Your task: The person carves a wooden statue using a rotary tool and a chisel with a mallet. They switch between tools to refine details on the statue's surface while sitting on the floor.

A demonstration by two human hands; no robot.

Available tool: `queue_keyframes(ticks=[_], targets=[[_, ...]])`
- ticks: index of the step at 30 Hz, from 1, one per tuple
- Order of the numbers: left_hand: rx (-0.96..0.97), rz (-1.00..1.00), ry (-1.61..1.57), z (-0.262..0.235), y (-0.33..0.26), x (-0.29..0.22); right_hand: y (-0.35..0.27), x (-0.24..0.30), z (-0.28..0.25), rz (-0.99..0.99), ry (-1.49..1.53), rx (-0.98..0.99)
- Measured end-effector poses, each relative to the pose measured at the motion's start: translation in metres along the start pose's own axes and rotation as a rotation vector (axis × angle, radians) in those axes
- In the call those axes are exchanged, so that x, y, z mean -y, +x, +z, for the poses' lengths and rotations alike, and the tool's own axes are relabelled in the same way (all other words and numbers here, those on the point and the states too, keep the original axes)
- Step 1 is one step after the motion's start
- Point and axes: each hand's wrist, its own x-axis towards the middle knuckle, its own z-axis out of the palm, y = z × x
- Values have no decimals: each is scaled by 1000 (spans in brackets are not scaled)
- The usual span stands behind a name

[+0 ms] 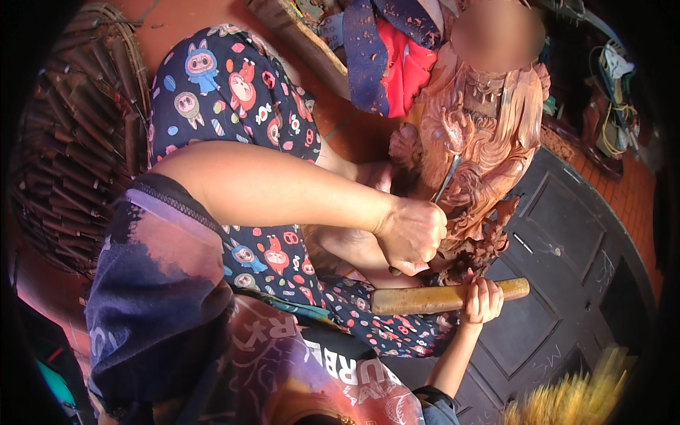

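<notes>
My left hand [413, 236] is closed in a fist around a chisel [447, 180]. Its thin metal blade slants up against a reddish-brown carved wooden statue [489, 142], and the butt of its handle shows below the fist. Whether the cutting tip bites into the wood I cannot tell. Lower right, my right hand [483, 301] grips a long yellowish wooden mallet [418, 298], which lies roughly level just below the left fist, apart from the chisel. Robe folds and openwork are cut into the statue; its head area is blurred.
On the left stands a round basket [143, 49] packed with dark tool handles [78, 163]. My legs in patterned trousers [241, 85] flank the work. A dark panelled door [552, 262] lies beneath the statue; red cloth [405, 67] hangs behind, yellow bristles [574, 397] are lower right.
</notes>
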Motion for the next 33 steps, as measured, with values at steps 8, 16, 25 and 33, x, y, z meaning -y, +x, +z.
queue_keyframes(ticks=[8, 16, 25, 33], targets=[[-1, 1, 17, -1, 1, 2, -3, 2, -3, 44, -94, 142], [-28, -3, 32, 0, 1, 3, 3, 5, -3, 42, -99, 109], [-17, 4, 17, -3, 2, 1, -3, 8, -7, 62, -69, 167], [35, 11, 72, -10, 2, 4, 8, 12, 1, 73, -8, 57]])
